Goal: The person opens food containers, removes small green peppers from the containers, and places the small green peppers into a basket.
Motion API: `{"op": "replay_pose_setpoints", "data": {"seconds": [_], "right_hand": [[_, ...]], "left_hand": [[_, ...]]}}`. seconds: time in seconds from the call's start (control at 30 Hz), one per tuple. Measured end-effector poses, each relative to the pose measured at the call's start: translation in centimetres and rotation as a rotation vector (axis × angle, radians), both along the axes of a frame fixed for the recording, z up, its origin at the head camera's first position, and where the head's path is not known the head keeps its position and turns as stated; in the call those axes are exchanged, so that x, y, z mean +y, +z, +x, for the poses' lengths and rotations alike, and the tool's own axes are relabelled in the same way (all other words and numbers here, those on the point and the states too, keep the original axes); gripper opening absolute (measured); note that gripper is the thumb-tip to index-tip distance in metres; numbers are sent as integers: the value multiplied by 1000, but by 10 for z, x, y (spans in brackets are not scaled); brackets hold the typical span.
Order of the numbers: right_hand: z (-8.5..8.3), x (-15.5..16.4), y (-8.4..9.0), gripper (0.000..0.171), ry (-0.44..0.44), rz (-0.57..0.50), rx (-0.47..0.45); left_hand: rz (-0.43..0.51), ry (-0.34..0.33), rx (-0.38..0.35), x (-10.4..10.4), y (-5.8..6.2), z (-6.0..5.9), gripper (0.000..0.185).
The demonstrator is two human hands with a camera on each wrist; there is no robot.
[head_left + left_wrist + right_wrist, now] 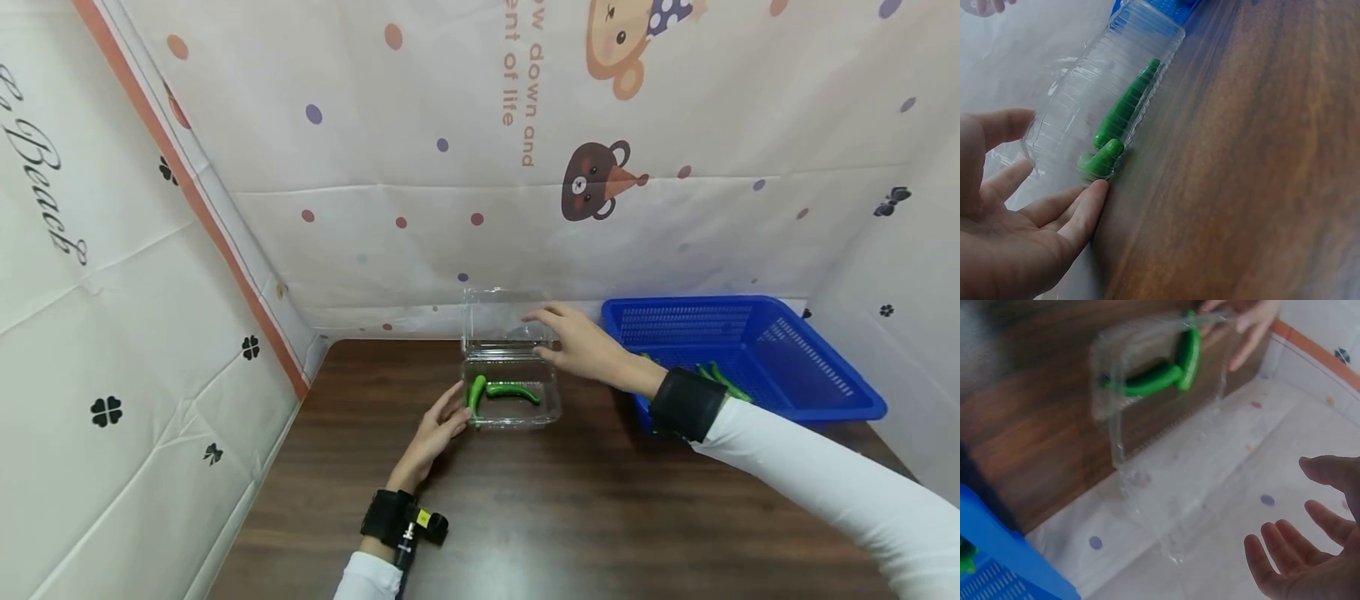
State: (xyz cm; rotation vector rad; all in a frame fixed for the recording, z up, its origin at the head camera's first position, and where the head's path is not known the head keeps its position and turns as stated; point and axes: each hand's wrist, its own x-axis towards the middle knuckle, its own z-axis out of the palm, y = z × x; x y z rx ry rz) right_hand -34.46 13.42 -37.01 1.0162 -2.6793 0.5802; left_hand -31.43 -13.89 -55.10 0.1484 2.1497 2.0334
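A clear plastic clamshell box (551, 408) stands on the table with its lid (487, 321) raised at the back. Two green peppers lie inside: one pepper (513, 391) crosswise, the other pepper (476, 392) along the left wall. My left hand (433, 429) touches the box's left side with fingertips, its fingers fairly straight; the left wrist view shows the thumb and fingers spread around that end. Over the box's right side hovers my right hand (588, 346), near the lid. In the right wrist view its fingers are loosely bent, apart, and hold nothing.
A blue plastic basket (813, 358) stands at the right, under my right forearm, with several green peppers (723, 381) in it. Printed white cloth (375, 250) hangs behind the brown wooden table (525, 508) and along both sides.
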Motion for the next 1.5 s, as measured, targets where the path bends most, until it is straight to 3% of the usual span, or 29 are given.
{"op": "replay_pose_setpoints", "data": {"seconds": [0.4, 0.73, 1.13, 1.5], "right_hand": [[-4, -13, -34, 50, 3, 49, -31], [-16, -24, -42, 50, -19, 68, -84], [-24, -38, -51, 50, 9, 107, -115], [-27, -51, -89, 46, 10, 186, -210]], "left_hand": [[4, -7, -10, 0, -1, -2, 62], [10, 0, -12, -3, 6, -4, 64], [-8, -23, -7, -1, 3, -6, 62], [-4, -16, -12, -1, 2, -4, 62]]}}
